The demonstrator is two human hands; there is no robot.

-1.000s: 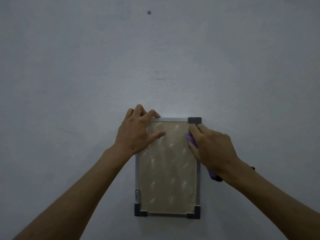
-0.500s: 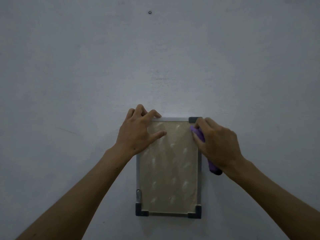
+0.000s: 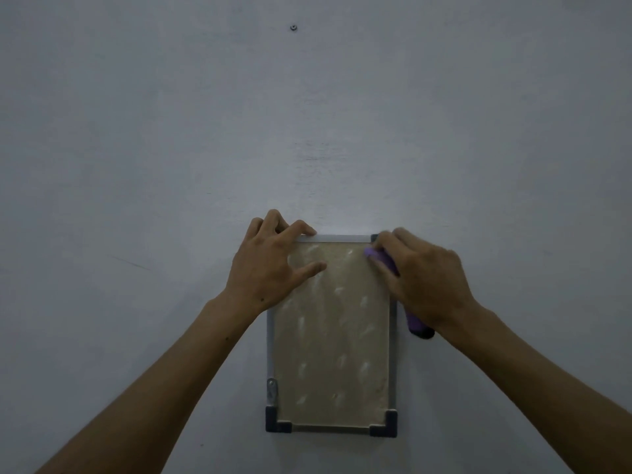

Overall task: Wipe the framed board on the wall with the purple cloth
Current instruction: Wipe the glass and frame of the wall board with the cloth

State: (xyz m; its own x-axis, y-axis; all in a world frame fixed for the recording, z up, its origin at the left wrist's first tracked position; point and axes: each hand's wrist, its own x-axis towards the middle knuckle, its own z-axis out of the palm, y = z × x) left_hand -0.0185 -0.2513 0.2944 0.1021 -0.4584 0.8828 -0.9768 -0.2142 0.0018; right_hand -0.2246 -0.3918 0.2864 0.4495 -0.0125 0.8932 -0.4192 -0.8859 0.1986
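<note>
A small framed board [image 3: 330,340] hangs upright against the grey wall, with a tan panel, a silver frame and dark corner caps. My left hand [image 3: 270,265] rests on its top left corner, fingers curled over the top edge and thumb lying on the panel. My right hand [image 3: 424,278] presses the purple cloth [image 3: 381,260] against the top right corner. A purple fold of the cloth sticks out below the palm, beside the right frame edge. The top right corner cap is mostly hidden by my fingers.
A small screw or nail head [image 3: 293,28] sits in the wall [image 3: 171,148] high above the board. A metal clip [image 3: 272,391] is fixed on the frame's lower left side. Bare wall surrounds the board on all sides.
My right hand with the purple cloth has slid up along the right edge to the top right corner. My left hand has stayed on the top left corner.
</note>
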